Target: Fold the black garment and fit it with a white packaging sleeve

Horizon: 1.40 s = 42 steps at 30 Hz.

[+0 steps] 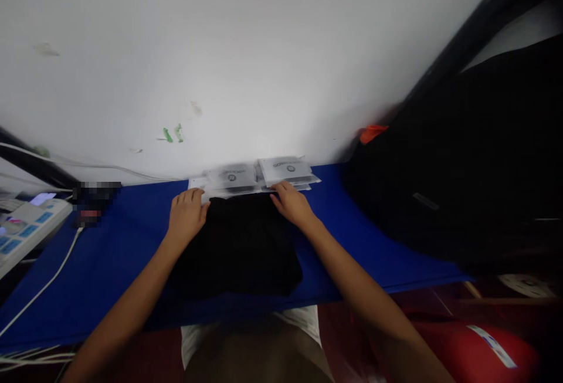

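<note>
A folded black cloth item (246, 248), perhaps a garment, lies on the blue-covered table in front of me. My left hand (187, 214) rests at its far left corner, palm down, with the thumb apart from the fingers. At the far right corner is my right hand (292, 204), its fingers stretched forward and its thumb beside the cloth's edge. Just beyond the fingertips, against the wall, lie frosted plastic bags (233, 178) with dark printing. Another printed bag (288, 169) lies to their right, close to my right fingers.
A large black cloth mass (461, 166) fills the right side, with an orange piece (373, 133) at its edge. On the left are a white power strip (35, 230) and a white cable (53, 280). A red object (475, 348) sits below the table at the right.
</note>
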Tool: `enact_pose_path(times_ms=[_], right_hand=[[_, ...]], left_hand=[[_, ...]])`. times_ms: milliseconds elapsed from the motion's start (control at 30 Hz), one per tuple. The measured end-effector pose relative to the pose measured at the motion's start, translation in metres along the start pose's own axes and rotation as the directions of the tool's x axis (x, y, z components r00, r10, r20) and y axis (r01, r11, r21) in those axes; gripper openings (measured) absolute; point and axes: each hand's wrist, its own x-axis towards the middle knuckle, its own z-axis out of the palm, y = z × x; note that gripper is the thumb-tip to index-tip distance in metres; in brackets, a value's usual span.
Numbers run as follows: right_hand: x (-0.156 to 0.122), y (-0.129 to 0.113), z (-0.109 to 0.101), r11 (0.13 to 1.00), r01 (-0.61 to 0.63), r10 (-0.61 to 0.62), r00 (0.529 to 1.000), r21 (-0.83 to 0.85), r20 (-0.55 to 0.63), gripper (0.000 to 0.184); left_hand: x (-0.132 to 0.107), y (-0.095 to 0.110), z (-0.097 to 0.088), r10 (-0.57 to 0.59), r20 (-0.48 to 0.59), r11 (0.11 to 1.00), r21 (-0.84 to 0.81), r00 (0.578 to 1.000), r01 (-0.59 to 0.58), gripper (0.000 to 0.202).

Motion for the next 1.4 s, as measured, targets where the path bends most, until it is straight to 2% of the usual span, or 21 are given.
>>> enact_pose_path(times_ms=[33, 100, 200, 300, 367, 433, 500, 567, 700, 767, 800, 833, 933, 967, 1000, 1033, 1100, 1167, 1200, 1300, 1400], right_hand=[[-0.001, -0.004, 0.002, 1.000, 0.021, -0.021, 0.999, -0.013, -0.028, 0.022], [-0.009, -0.011, 0.005, 0.993, 0.114, -0.116, 0.992, -0.033, -0.052, 0.023], [-0.029, -0.019, 0.010, 0.965, 0.261, -0.260, 0.964, -0.021, 0.048, 0.024], [-0.045, -0.019, 0.017, 0.954, 0.300, -0.293, 0.944, -0.023, 0.151, 0.031], [-0.050, -0.017, 0.022, 0.950, 0.310, -0.301, 0.941, -0.032, 0.155, 0.034], [-0.051, -0.013, 0.026, 0.946, 0.322, -0.314, 0.938, -0.035, 0.146, 0.034], [-0.049, -0.010, 0.028, 0.943, 0.332, -0.325, 0.934, -0.026, 0.147, 0.031], [-0.047, -0.009, 0.027, 0.942, 0.336, -0.331, 0.931, -0.011, 0.156, 0.023], [-0.046, -0.009, 0.010, 0.944, 0.326, -0.331, 0.928, 0.059, 0.172, 0.009], [-0.053, -0.013, -0.008, 0.947, 0.297, -0.316, 0.929, 0.122, 0.193, 0.008], [-0.058, -0.016, -0.018, 0.949, 0.274, -0.305, 0.927, 0.158, 0.220, 0.008], [-0.065, -0.019, -0.028, 0.951, 0.239, -0.287, 0.919, 0.195, 0.270, 0.009], [-0.085, -0.030, -0.049, 0.945, 0.131, -0.266, 0.841, 0.300, 0.471, 0.015], [-0.089, -0.032, -0.052, 0.944, 0.095, -0.256, 0.815, 0.316, 0.520, 0.019], [-0.091, -0.034, -0.054, 0.943, 0.067, -0.247, 0.795, 0.325, 0.555, 0.023], [-0.091, -0.036, -0.053, 0.945, 0.047, -0.234, 0.788, 0.324, 0.569, 0.025], [-0.081, -0.038, -0.049, 0.950, 0.049, -0.219, 0.808, 0.309, 0.546, 0.025], [-0.065, -0.038, -0.043, 0.957, 0.103, -0.226, 0.852, 0.273, 0.472, 0.020], [-0.055, -0.037, -0.040, 0.960, 0.137, -0.232, 0.875, 0.244, 0.424, 0.018], [-0.028, -0.035, -0.028, 0.974, 0.193, -0.219, 0.937, 0.121, 0.273, 0.016], [-0.005, -0.033, -0.013, 0.973, 0.232, -0.227, 0.956, -0.003, 0.187, 0.023]], left_hand=[[-0.006, 0.002, -0.001, 0.041, -0.048, 0.999, 0.017, 0.998, -0.041, 0.032], [-0.020, 0.003, -0.004, 0.163, -0.064, 0.986, -0.018, 0.985, -0.164, 0.031], [-0.040, -0.007, -0.004, 0.311, 0.047, 0.947, -0.096, 0.949, -0.305, 0.030], [-0.049, -0.026, 0.003, 0.259, 0.143, 0.965, -0.069, 0.955, -0.251, 0.039], [-0.050, -0.036, 0.009, 0.174, 0.153, 0.985, -0.047, 0.973, -0.168, 0.052], [-0.049, -0.041, 0.014, 0.148, 0.130, 0.988, -0.060, 0.981, -0.141, 0.060], [-0.047, -0.039, 0.016, 0.191, 0.084, 0.979, -0.089, 0.978, -0.183, 0.053], [-0.046, -0.035, 0.015, 0.255, 0.038, 0.961, -0.122, 0.966, -0.249, 0.034], [-0.052, -0.025, -0.004, 0.277, -0.029, 0.929, -0.250, 0.961, -0.275, 0.021], [-0.062, -0.022, -0.023, 0.262, 0.010, 0.895, -0.376, 0.965, -0.239, 0.018], [-0.068, -0.020, -0.034, 0.267, 0.082, 0.863, -0.463, 0.960, -0.201, 0.018], [-0.075, -0.018, -0.046, 0.292, 0.200, 0.833, -0.533, 0.935, -0.146, 0.018], [-0.090, -0.013, -0.073, 0.316, 0.568, 0.824, -0.562, 0.760, 0.077, 0.017], [-0.091, -0.010, -0.078, 0.290, 0.632, 0.827, -0.543, 0.718, 0.144, 0.018], [-0.091, -0.006, -0.080, 0.255, 0.666, 0.831, -0.522, 0.700, 0.193, 0.021], [-0.088, -0.002, -0.079, 0.219, 0.671, 0.834, -0.506, 0.709, 0.221, 0.023], [-0.078, 0.008, -0.070, 0.165, 0.599, 0.846, -0.494, 0.783, 0.200, 0.027], [-0.065, 0.018, -0.054, 0.169, 0.458, 0.868, -0.489, 0.873, 0.089, 0.030], [-0.060, 0.022, -0.044, 0.210, 0.387, 0.875, -0.484, 0.898, 0.005, 0.033], [-0.052, 0.027, -0.011, 0.282, 0.267, 0.917, -0.357, 0.921, -0.178, 0.054], [-0.059, 0.024, 0.016, 0.281, 0.239, 0.948, -0.217, 0.929, -0.232, 0.079]])
